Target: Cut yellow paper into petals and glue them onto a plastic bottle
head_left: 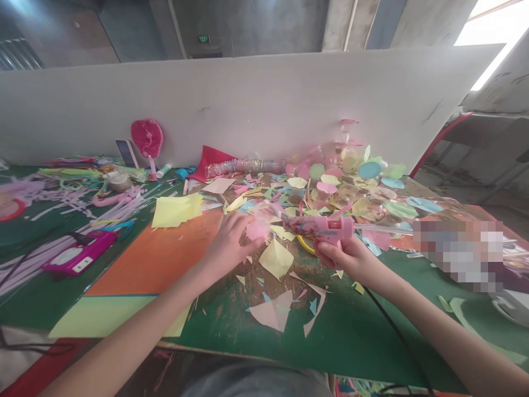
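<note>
My right hand point(336, 255) is wrapped round the handle of a pink hot glue gun point(320, 227). A clear glue stick point(384, 229) juts out of the gun's back, and its nozzle points left. Just left of the nozzle, my left hand point(231, 242) pinches a small clear plastic cup point(264, 212) with a pink piece at its near end. Whether that pink piece is paper fixed to the cup I cannot tell. Below both hands lie a yellow paper square point(276, 260) and a pale pink paper offcut point(273, 310).
Paper scraps and coloured paper circles point(370, 169) pile up at the back right. Yellow paper sheets point(177, 210), an orange sheet point(157, 256) and a magenta power strip point(80, 252) lie leftward. A pink hand fan point(147, 138) leans on the white partition point(264, 105). A black cord point(392, 325) trails rightward.
</note>
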A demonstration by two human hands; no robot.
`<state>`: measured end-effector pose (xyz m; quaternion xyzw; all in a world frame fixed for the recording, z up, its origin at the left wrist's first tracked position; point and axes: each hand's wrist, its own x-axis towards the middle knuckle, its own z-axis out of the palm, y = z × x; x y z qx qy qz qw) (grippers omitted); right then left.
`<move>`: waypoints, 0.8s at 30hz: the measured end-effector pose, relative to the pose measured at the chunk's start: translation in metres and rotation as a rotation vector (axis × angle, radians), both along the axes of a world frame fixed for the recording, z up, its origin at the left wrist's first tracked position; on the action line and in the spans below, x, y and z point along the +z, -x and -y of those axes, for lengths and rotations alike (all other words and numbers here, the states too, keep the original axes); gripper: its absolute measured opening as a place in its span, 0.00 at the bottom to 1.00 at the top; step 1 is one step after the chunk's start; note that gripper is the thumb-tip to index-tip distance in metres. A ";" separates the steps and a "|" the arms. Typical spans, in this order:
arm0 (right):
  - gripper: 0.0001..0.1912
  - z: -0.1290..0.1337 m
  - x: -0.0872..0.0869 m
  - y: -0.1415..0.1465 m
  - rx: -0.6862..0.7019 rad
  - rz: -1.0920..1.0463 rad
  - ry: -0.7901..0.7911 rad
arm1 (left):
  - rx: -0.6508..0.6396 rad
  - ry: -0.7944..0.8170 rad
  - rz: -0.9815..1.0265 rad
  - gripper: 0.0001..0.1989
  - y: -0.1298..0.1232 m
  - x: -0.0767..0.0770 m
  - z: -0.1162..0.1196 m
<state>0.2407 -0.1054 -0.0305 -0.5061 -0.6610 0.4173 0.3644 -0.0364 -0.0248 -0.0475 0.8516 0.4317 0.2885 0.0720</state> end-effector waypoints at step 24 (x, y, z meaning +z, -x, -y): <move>0.33 0.000 0.001 0.001 -0.075 -0.083 -0.030 | -0.066 0.008 -0.057 0.18 -0.002 0.001 0.003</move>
